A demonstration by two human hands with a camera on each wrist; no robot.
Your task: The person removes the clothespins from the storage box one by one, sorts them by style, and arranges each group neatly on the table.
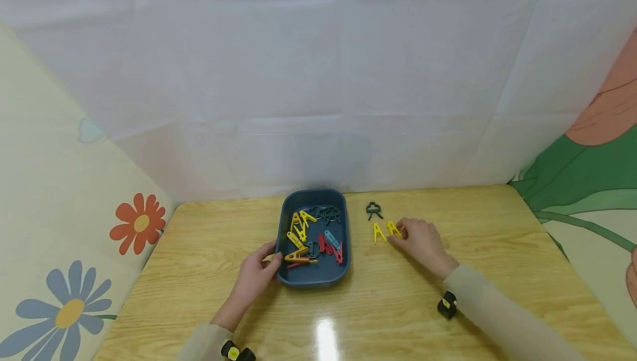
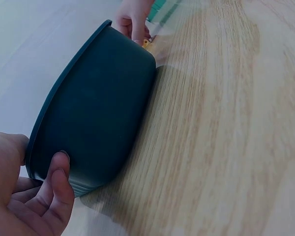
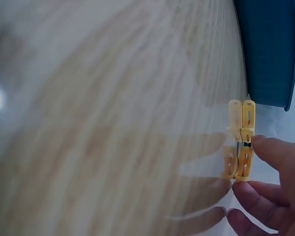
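My left hand [image 1: 257, 273] grips the left rim of a dark blue plastic bin [image 1: 313, 282], thumb over the rim; in the left wrist view, its fingers [image 2: 59, 196] lie against the bin's outer wall. Inside lie yellow clothespins [image 1: 294, 239], an orange one [image 1: 296, 256], red ones [image 1: 339, 254], a blue one [image 1: 332, 239] and dark clips [image 1: 330, 214]. To the right of the bin, my right hand [image 1: 420, 244] pinches a yellow clothespin [image 3: 244, 162] at the table surface between thumb and forefinger. A second yellow clothespin [image 1: 379, 233] stands just left of it.
A dark claw-like clip [image 1: 374, 210] lies on the wooden table [image 1: 224, 234] behind the yellow clothespins. A white sheet [image 1: 348, 101] hangs along the table's far edge. Flower-printed panels [image 1: 64, 184] stand at both sides.
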